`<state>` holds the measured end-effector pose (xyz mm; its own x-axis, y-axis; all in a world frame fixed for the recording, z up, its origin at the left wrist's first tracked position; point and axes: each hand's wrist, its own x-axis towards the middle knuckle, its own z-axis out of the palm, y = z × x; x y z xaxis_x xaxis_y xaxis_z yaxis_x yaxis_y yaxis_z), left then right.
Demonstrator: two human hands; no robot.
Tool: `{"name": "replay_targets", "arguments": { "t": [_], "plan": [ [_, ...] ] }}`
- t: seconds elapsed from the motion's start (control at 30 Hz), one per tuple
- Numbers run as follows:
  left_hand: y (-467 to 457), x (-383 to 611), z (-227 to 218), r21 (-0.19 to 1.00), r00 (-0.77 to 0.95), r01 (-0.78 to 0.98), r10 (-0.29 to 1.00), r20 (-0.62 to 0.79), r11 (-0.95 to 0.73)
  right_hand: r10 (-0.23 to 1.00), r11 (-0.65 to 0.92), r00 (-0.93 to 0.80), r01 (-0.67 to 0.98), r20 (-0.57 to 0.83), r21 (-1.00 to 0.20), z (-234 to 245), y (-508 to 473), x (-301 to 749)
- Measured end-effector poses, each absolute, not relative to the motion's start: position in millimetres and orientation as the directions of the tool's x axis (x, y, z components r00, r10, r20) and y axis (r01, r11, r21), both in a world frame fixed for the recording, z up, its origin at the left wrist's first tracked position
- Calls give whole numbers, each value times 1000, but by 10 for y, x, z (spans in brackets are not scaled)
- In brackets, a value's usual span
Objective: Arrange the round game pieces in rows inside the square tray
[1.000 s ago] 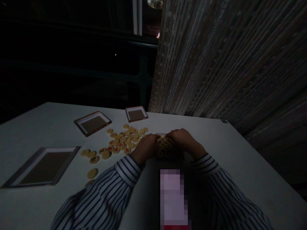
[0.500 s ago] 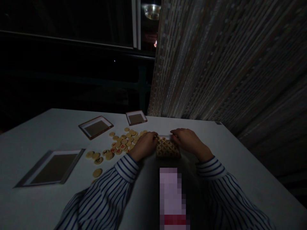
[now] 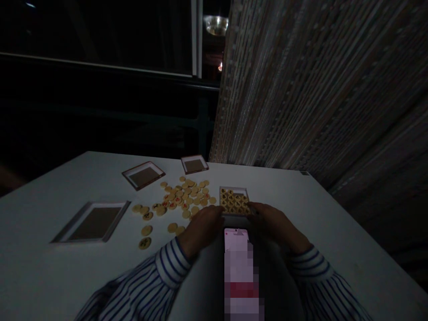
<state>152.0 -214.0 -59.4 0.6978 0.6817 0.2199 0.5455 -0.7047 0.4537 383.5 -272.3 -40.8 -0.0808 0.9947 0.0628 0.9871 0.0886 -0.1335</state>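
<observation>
Hiding near edge of xiangqi-piece box (image 3: 234,200): left hand (image 3: 202,229), right hand (image 3: 276,225).

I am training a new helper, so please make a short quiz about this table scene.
1. True or false: the packed tray sits at the far left of the table, away from the left hand and the right hand.
2. Multiple choice: how many other trays show no pieces in them? A) one B) two C) three
3. Fill in the word: the loose round pieces lie to the ____ of the packed tray.

Key: 1. False. 2. C. 3. left.
</observation>
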Motion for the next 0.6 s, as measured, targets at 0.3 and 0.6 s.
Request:
{"name": "replay_targets", "arguments": {
  "t": [0.3, 0.6],
  "plan": [
    [-2259, 1661, -761, 582, 606, 451, 711, 358, -677, 996, 51, -44, 994, 72, -100, -572, -2733, 3854],
    [-2258, 1701, -844, 600, 601, 503, 750, 274, -622, 990, 99, -84, 984, 109, -148, -569, -2755, 3868]
  ]
}}
